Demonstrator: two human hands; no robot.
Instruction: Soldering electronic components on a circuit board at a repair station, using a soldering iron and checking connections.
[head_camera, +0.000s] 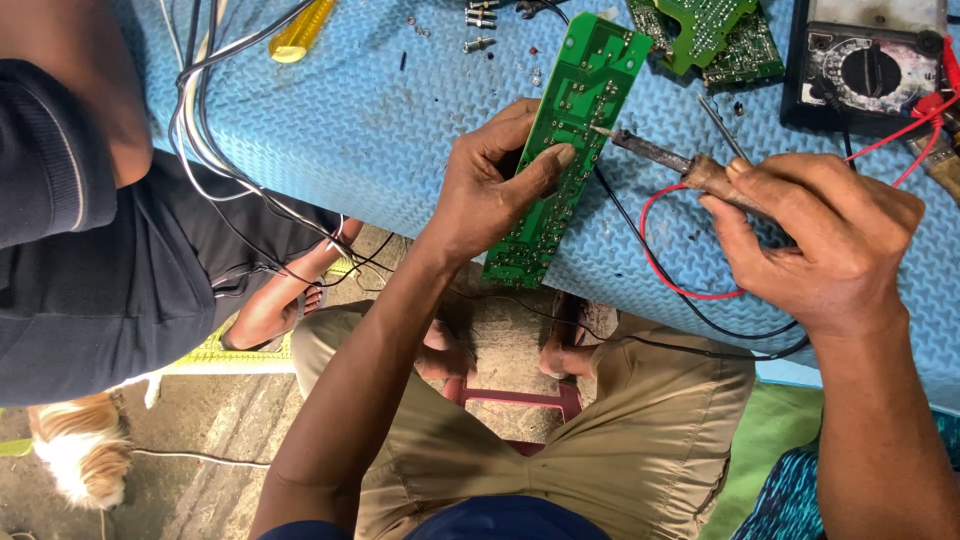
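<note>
Right hand (820, 240) grips a soldering iron (660, 157), left hand (490, 185) pinches the board (570, 140) by its edges; it looks light, stiff, fragile

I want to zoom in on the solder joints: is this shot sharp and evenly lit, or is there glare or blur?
Head view: soft, even daylight, no harsh glare; the green circuit board and soldering iron tip look sharp; left hand and right hand show no motion blur; edges bend slightly from the wide lens.

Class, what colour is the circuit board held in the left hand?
Green, in the head view: board, left hand.
</note>
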